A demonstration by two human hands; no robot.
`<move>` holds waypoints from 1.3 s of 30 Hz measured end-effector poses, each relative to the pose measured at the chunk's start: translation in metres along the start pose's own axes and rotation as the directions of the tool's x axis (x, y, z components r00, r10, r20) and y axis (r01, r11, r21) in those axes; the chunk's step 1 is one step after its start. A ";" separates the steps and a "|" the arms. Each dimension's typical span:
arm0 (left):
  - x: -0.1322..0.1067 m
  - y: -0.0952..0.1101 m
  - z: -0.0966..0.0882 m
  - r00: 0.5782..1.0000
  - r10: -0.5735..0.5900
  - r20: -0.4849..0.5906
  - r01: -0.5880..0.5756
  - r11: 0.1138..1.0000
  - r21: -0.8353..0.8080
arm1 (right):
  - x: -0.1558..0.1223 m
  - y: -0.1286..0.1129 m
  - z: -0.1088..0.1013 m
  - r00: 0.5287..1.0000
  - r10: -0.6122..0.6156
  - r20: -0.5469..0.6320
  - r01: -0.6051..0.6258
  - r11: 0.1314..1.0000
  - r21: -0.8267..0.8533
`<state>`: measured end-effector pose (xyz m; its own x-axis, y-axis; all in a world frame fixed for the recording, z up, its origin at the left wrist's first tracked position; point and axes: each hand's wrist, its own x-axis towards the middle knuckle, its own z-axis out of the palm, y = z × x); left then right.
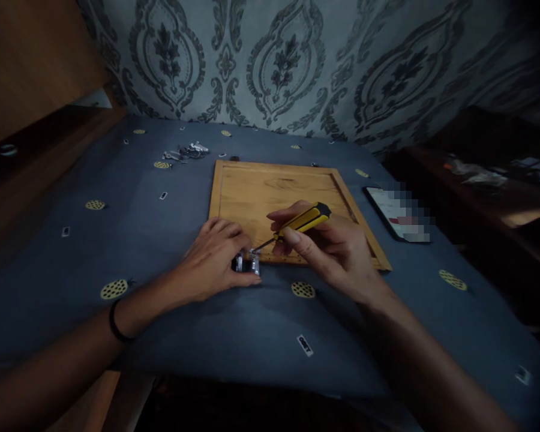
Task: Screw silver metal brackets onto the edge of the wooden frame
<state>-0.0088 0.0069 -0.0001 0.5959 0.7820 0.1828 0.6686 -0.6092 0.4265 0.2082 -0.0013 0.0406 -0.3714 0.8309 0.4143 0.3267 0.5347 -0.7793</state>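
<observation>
A wooden cabinet door with a raised frame lies flat on the cloth-covered table. At its near edge, left of the middle, sits a shiny metal hinge. My left hand is closed on this hinge, thumb on the near side and fingers over the door. In my right hand is a yellow and black screwdriver, gripped by its handle between thumb and fingers. The shaft slants down to the left, and its tip meets the hinge. Whatever screw is under the tip is too small to make out.
Several loose metal pieces, resembling hinges, lie at the back left of the blue tablecloth. To the door's right rests a phone. A patterned wall rises behind the table, and wooden furniture stands at the left.
</observation>
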 end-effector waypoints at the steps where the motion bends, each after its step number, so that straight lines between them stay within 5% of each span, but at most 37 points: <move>1: 0.000 0.000 0.000 1.000 0.001 -0.003 -0.001 1.000 0.000 | 0.000 0.000 0.000 1.000 0.009 0.001 -0.009 1.000 0.000; 17: 0.001 -0.001 0.000 1.000 0.011 -0.011 -0.011 1.000 -0.015 | 0.002 0.005 0.005 0.988 0.096 -0.124 -0.084 0.992 0.099; 39: 0.001 0.000 0.001 1.000 0.000 -0.010 0.000 1.000 0.008 | -0.005 0.003 0.002 1.000 -0.004 -0.009 0.004 0.999 0.032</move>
<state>-0.0081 0.0077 -0.0005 0.5916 0.7832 0.1913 0.6719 -0.6101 0.4199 0.2094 -0.0042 0.0350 -0.3649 0.8302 0.4214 0.2971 0.5328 -0.7924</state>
